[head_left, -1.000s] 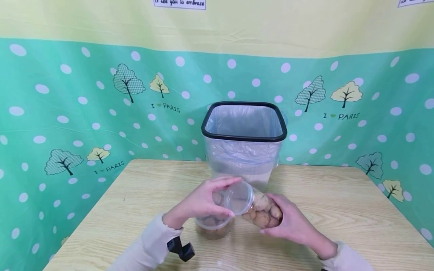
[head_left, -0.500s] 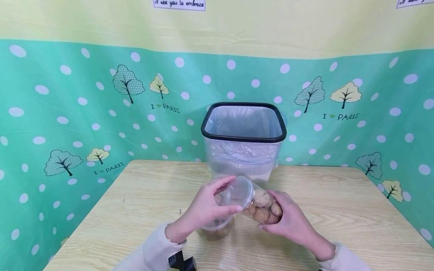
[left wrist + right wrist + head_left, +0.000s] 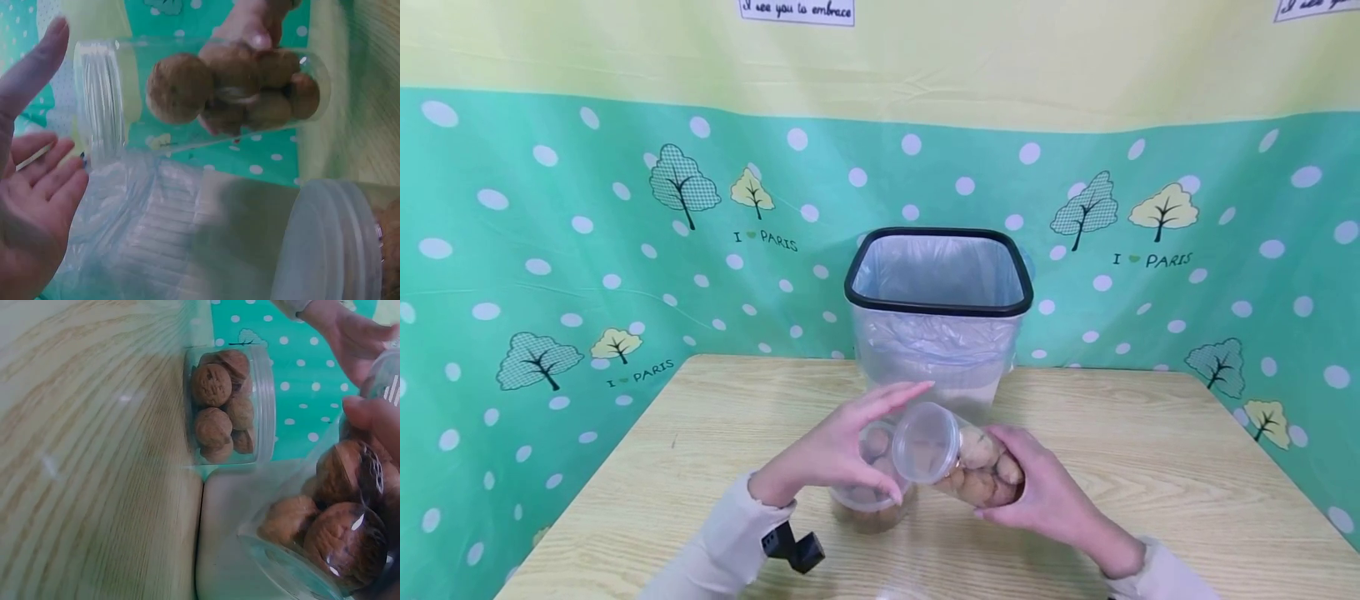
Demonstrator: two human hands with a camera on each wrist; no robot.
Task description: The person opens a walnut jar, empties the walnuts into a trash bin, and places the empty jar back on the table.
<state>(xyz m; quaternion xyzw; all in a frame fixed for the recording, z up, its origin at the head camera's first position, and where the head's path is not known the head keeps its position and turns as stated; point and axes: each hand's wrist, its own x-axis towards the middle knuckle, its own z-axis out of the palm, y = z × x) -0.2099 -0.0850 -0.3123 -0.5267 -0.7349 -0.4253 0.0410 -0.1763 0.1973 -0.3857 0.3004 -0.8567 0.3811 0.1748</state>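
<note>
Dotted green backdrop [image 3: 790, 317] behind a bag-lined bin [image 3: 938, 311], with a tilted jar [image 3: 964, 458] held in front

Pale wood grain marks the table [image 3: 1150, 467], and the bin stands near its far edge, against the cloth. White below and black at the rim, the bin is lined with a clear, bluish plastic bag [image 3: 940, 333], which is folded over the outside and lies crinkled beneath the rim.

Directly in front of the bin, the tilted jar is held off the table. It is clear-walled, with a translucent lid [image 3: 925, 442] on the end that points toward the bin's left side. Brown walnuts [image 3: 983, 485] have gathered at its base, leaving space beside the lid.

The right hand [image 3: 1047, 485], in front of the bin's right side, is wrapped round the base end of this jar. The left hand [image 3: 829, 454], in front of the bin's left side, has its thumb and fingers spread just beside the lid; the left wrist view shows a small gap between them. The hands are apart from each other.

Also in front of the bin, a little to its left, an upright jar [image 3: 222, 403] rests on the table, partly behind the left hand in the head view. It has a milky lid on and several walnuts packed inside.
</note>
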